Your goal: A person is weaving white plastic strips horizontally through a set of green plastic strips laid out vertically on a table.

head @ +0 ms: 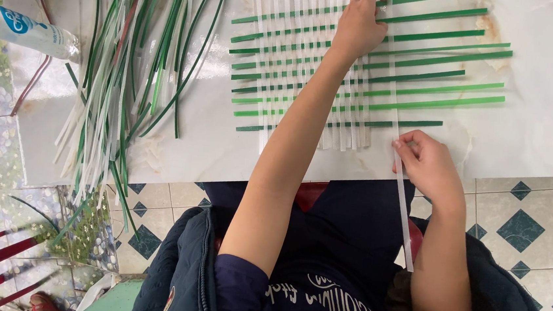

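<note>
Weave is sitting mid-build in the upper centre of the frame: the woven mat (362, 70) is lying flat on the pale marble-look tabletop (542, 124), made of horizontal green strips (452, 97) crossed by vertical white strips (300, 19). Left hand (360, 25) is reaching across to the top centre, palm down, fingers spread loosely and pressing on the mat's far edge; it is pinning, not gripping anything. Right hand (428, 166) is working at the lower right edge of the mat, thumb and fingertips pinching the newest white strip (403, 205), which is running up through the green strips on the right side and trailing down off the table edge toward the lap. Judging by layout: roughly the left and middle span of the green strips is already crossed by white verticals, packed fairly tight; the right-hand stretch of green ends is still lying bare past the strip in hand, so several more verticals look to be left there. Green ends on the left are also sticking out unwoven, and nothing is looking trimmed or finished at the edges. Spare stock is waiting: a loose pile of green and white strips (132, 65) is fanning across the upper left, beside a clear plastic bottle (23, 27) at the far left.
</note>
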